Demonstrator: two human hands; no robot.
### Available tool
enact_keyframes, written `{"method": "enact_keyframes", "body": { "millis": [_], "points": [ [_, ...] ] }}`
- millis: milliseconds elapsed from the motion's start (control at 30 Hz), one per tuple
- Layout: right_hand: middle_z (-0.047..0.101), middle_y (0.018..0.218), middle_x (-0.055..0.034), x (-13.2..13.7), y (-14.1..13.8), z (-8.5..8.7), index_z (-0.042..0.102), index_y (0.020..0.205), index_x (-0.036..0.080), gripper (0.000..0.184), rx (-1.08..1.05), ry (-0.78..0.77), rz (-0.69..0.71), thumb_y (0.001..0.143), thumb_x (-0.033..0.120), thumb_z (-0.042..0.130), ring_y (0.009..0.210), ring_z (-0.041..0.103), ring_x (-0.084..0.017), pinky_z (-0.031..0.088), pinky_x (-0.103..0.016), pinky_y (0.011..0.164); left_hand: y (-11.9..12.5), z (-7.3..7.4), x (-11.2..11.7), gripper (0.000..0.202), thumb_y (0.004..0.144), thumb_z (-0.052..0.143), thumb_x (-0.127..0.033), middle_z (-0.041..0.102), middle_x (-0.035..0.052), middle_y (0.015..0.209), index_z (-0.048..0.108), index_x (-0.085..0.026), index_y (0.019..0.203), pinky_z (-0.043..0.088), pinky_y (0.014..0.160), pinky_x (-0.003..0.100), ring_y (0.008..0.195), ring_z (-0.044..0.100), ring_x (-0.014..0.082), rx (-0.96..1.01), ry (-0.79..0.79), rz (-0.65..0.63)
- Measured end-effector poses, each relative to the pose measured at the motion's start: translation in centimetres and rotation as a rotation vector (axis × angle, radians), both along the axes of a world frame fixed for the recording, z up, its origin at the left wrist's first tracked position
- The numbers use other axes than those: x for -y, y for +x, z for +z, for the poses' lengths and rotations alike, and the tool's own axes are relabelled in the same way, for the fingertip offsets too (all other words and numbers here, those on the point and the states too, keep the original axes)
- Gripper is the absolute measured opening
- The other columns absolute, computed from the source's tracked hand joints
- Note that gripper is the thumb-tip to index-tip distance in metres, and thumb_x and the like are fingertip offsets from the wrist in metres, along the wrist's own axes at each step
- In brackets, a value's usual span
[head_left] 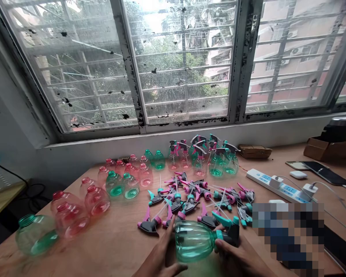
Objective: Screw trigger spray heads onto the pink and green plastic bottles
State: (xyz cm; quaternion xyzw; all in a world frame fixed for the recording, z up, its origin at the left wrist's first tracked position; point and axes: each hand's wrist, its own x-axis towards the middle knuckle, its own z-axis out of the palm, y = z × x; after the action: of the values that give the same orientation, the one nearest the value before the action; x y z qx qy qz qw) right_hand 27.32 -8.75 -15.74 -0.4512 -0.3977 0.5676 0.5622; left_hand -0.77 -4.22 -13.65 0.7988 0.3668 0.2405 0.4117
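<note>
One green bottle (193, 241) lies sideways at bottom centre. The left hand (161, 258) cups its base with fingers spread, and the right hand (240, 258) is closed round its trigger head (230, 231). Beyond are five open green bottles (115, 185), about eleven pink bottles (96, 201), some seven capped bottles (216, 163), and loose heads (190, 194) too tangled to count.

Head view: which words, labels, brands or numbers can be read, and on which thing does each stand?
No text can be read anywhere.
On the power strip the blue marks are too small to read.
The green bottle, held by the left hand and the right hand, shows no label.
The cardboard box shows no readable print.
</note>
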Motion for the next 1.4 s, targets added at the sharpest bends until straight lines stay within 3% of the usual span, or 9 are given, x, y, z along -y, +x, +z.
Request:
{"method": "enact_keyframes", "body": {
  "millis": [200, 333, 567, 767, 1000, 1133, 1233, 1333, 1400],
  "points": [
    [0.075, 0.065, -0.001, -0.1, 0.1, -0.3, 0.065, 0.093, 0.02, 0.047, 0.024, 0.04, 0.004, 0.068, 0.054, 0.086, 0.059, 0.065, -0.021, 0.045, -0.032, 0.06, -0.1, 0.0, -0.1, 0.108, 0.079, 0.08, -0.021, 0.015, 0.0025, 0.171, 0.011, -0.034, 0.16, 0.013, 0.128, 0.051, 0.157, 0.01, 0.0329, -0.067, -0.032, 0.032],
    [0.074, 0.065, -0.0009, -0.1, 0.2, -0.4, 0.061, 0.094, 0.021, 0.047, 0.02, 0.036, 0.017, 0.07, 0.053, 0.085, 0.057, 0.065, -0.021, 0.045, -0.032, 0.058, -0.1, -0.1, -0.2, 0.093, 0.09, 0.068, -0.027, 0.027, 0.0044, 0.168, 0.007, -0.036, 0.159, 0.023, 0.127, 0.05, 0.153, 0.028, 0.0313, 0.001, 0.002, -0.023],
    [0.074, 0.065, -0.0011, 0.0, 0.2, 0.2, 0.062, 0.093, 0.021, 0.05, 0.042, 0.026, 0.005, 0.067, 0.057, 0.086, 0.06, 0.067, -0.023, 0.045, -0.032, 0.057, 0.2, 1.2, 0.4, 0.113, 0.076, 0.08, -0.014, 0.017, 0.0026, 0.17, 0.007, -0.037, 0.159, 0.015, 0.128, 0.051, 0.156, 0.018, 0.032, -0.063, -0.062, 0.014],
    [0.075, 0.063, -0.0014, 0.0, 0.2, 0.2, 0.061, 0.093, 0.021, 0.048, 0.053, 0.03, 0.018, 0.07, 0.056, 0.084, 0.056, 0.065, -0.021, 0.046, -0.032, 0.057, 0.1, 0.7, 0.3, 0.091, 0.09, 0.059, -0.014, 0.015, -0.0012, 0.171, 0.005, -0.04, 0.159, 0.017, 0.128, 0.052, 0.156, 0.016, 0.0313, -0.027, 0.013, -0.024],
    [0.075, 0.064, -0.0005, -0.1, 0.2, -0.6, 0.063, 0.095, 0.02, 0.046, 0.006, 0.015, 0.007, 0.068, 0.049, 0.088, 0.058, 0.066, -0.021, 0.044, -0.033, 0.057, 0.5, 1.2, 0.4, 0.116, 0.073, 0.082, -0.012, 0.02, 0.0057, 0.17, 0.009, -0.033, 0.16, 0.015, 0.128, 0.051, 0.156, 0.014, 0.0338, -0.047, -0.089, 0.031],
    [0.075, 0.065, -0.0006, -0.1, 0.2, -0.8, 0.062, 0.095, 0.02, 0.045, -0.028, 0.017, 0.028, 0.071, 0.049, 0.086, 0.057, 0.064, -0.019, 0.044, -0.032, 0.057, 0.2, 0.8, 0.2, 0.105, 0.081, 0.077, -0.018, 0.015, 0.0031, 0.171, 0.01, -0.036, 0.159, 0.012, 0.129, 0.05, 0.157, 0.013, 0.0317, -0.036, -0.015, 0.018],
    [0.075, 0.064, -0.0009, -0.1, 0.2, -0.6, 0.061, 0.094, 0.02, 0.046, -0.015, 0.016, 0.03, 0.071, 0.051, 0.086, 0.056, 0.064, -0.019, 0.044, -0.032, 0.057, -0.1, 0.1, 0.0, 0.094, 0.091, 0.067, -0.024, 0.021, 0.0039, 0.17, 0.004, -0.038, 0.159, 0.019, 0.127, 0.052, 0.155, 0.021, 0.031, -0.014, 0.01, -0.02],
    [0.075, 0.063, -0.0013, -0.1, 0.2, -0.6, 0.063, 0.094, 0.02, 0.048, 0.002, 0.009, 0.014, 0.068, 0.053, 0.086, 0.057, 0.066, -0.021, 0.045, -0.033, 0.058, -0.2, 0.0, 0.1, 0.107, 0.087, 0.073, -0.024, 0.03, 0.0071, 0.167, -0.006, -0.036, 0.159, 0.024, 0.126, 0.05, 0.152, 0.031, 0.031, 0.011, -0.062, 0.002],
    [0.075, 0.064, -0.0013, -0.2, 0.2, -0.8, 0.063, 0.095, 0.02, 0.049, -0.004, 0.007, 0.007, 0.067, 0.053, 0.087, 0.059, 0.066, -0.021, 0.045, -0.032, 0.059, -0.1, 0.3, 0.1, 0.114, 0.081, 0.079, -0.022, 0.028, 0.0077, 0.167, -0.004, -0.034, 0.159, 0.023, 0.127, 0.049, 0.153, 0.027, 0.0316, 0.03, -0.103, 0.032]
  ]
}}
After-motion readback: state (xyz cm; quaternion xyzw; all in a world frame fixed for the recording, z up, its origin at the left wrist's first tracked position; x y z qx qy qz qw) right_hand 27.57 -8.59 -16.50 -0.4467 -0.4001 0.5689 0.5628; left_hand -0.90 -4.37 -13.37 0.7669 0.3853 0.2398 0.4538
